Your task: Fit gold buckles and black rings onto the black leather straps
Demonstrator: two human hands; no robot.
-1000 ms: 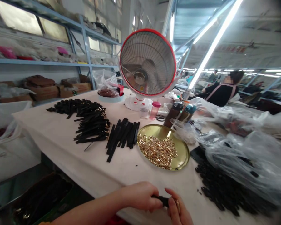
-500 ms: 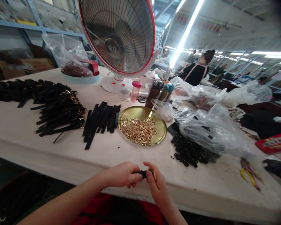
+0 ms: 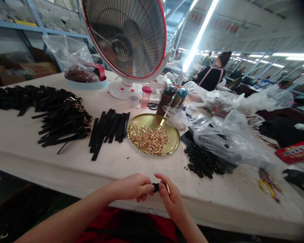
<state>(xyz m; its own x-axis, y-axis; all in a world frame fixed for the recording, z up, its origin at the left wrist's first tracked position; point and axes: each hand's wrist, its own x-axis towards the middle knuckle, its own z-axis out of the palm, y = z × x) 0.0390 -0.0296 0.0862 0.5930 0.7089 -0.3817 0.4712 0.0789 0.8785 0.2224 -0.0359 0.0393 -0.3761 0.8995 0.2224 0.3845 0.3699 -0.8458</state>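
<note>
Between my two hands is a short black strap (image 3: 155, 187), mostly covered by fingers. My left hand (image 3: 135, 186) pinches its left end. My right hand (image 3: 171, 195) grips the other end, and a gold-coloured metal buckle (image 3: 168, 189) shows between its fingers. Both hands are over the table's front edge. Beyond them a round gold tray (image 3: 174, 136) bears a heap of small gold buckles (image 3: 152, 140). Left of the tray lie loose black strips (image 3: 108, 130). Farther left is a pile of black straps with gold buckles (image 3: 63, 116).
A large fan (image 3: 126, 40) stands behind the tray, near a pink cup (image 3: 146, 97) and dark bottles (image 3: 166, 99). To the right are small black rings (image 3: 201, 160), a clear plastic bag (image 3: 225, 141), yellow-handled pliers (image 3: 267, 187) and a red packet (image 3: 294, 152). A person (image 3: 211, 76) is in the background.
My left hand has moved slightly closer to my right, so less of the black strap shows between them. The view has shifted a little.
</note>
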